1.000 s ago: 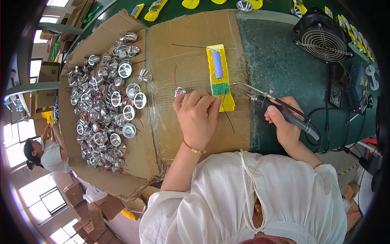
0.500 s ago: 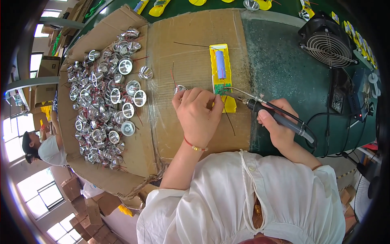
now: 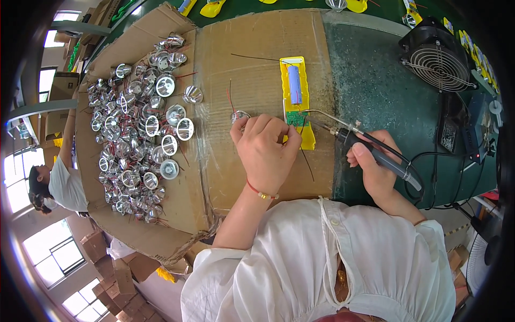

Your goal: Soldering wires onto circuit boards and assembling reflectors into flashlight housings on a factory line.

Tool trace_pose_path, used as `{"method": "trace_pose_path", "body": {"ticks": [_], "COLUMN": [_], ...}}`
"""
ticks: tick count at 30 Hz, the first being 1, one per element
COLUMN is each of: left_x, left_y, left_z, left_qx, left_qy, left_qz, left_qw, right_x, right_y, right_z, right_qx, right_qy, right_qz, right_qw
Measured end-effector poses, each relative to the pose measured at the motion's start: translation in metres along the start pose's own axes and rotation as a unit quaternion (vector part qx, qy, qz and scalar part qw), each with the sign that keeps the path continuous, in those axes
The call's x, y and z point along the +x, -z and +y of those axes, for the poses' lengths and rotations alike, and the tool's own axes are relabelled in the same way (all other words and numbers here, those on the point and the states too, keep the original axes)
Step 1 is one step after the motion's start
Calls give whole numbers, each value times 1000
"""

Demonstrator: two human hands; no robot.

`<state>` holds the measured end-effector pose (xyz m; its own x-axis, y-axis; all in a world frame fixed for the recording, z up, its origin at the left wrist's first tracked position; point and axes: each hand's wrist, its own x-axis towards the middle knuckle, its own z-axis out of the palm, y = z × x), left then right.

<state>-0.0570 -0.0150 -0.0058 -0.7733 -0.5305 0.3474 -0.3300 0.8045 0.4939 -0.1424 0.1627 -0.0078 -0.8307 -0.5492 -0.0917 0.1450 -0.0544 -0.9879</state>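
My left hand is closed, knuckles up, beside the lower end of a yellow plastic housing. Its curled fingers are around a shiny reflector cup, partly hidden under them, with a red wire sticking up. The thumb and forefinger meet at the edge of a small green circuit board in the housing; what is pinched there is hidden. Above the board lies a blue cylindrical battery. My right hand grips a soldering iron with a thin metal tube alongside; its tip is just right of the board.
An open cardboard box full of reflector cups stands on the left. Flattened cardboard covers the middle of the green table. A black fan is at the far right, near cables. Another person is beyond the box.
The soldering iron has moved slightly right, drawing its tip back from the board. My left hand keeps its grip by the board. The other person has shifted posture.
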Motion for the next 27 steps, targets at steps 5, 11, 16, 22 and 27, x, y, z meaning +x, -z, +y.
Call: {"method": "trace_pose_path", "body": {"ticks": [5,11,16,22,27], "left_x": [2,5,20,57,158], "left_y": [1,12,35,6,-44], "left_z": [2,-25,-2,4,58], "left_qx": [7,60,148,1,-4], "left_qy": [-1,-15,-88,-88,-284], "left_qz": [-3,66,-33,-195,-169], "left_qw": [1000,996,985,977,944], "right_x": [-2,-4,-4,-4,1], "right_y": [5,23,46,58,59], "right_z": [1,0,10,3,12], "right_qx": [7,4,-58,-163,-121], "right_qy": [1,23,34,68,40], "right_qz": [1,42,98,73,90], "right_qw": [1000,999,993,982,988]}}
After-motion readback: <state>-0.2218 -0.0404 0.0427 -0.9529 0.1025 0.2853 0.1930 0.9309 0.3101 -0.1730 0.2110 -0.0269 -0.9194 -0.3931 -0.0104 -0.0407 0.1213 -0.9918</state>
